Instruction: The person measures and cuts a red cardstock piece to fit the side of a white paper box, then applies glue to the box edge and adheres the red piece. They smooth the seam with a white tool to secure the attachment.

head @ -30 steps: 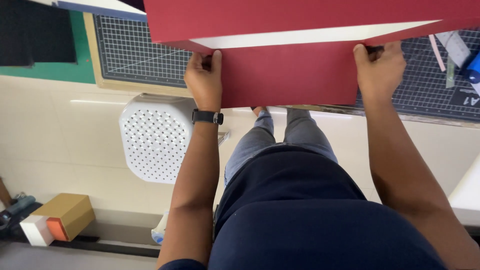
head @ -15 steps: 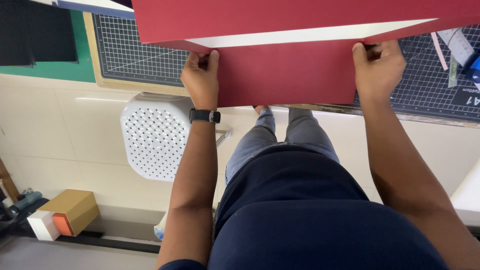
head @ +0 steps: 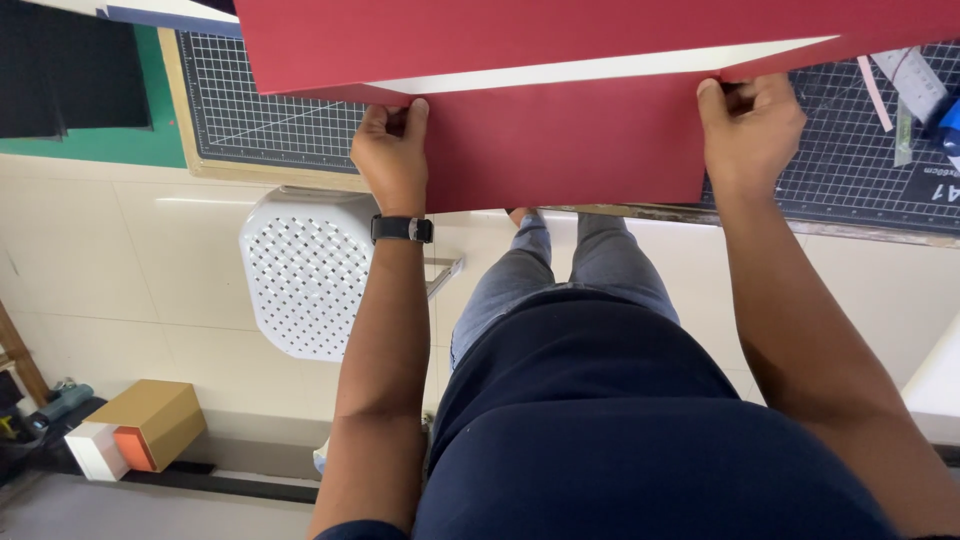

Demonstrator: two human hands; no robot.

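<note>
A large dark red sheet of card lies folded over at the table's near edge, its white underside showing as a thin strip between the two layers. My left hand, with a black watch on the wrist, grips the near flap's left corner. At the right corner my right hand pinches the same flap. The card rests on a black gridded cutting mat.
A white perforated stool stands on the tiled floor to my left. A brown box and a white-and-orange box lie by the wall. A green mat with a black sheet is at the table's left. Small tools lie at right.
The upper red layer has slid a little leftward and the fold has settled lower. Both hands keep their grip on the flap's corners.
</note>
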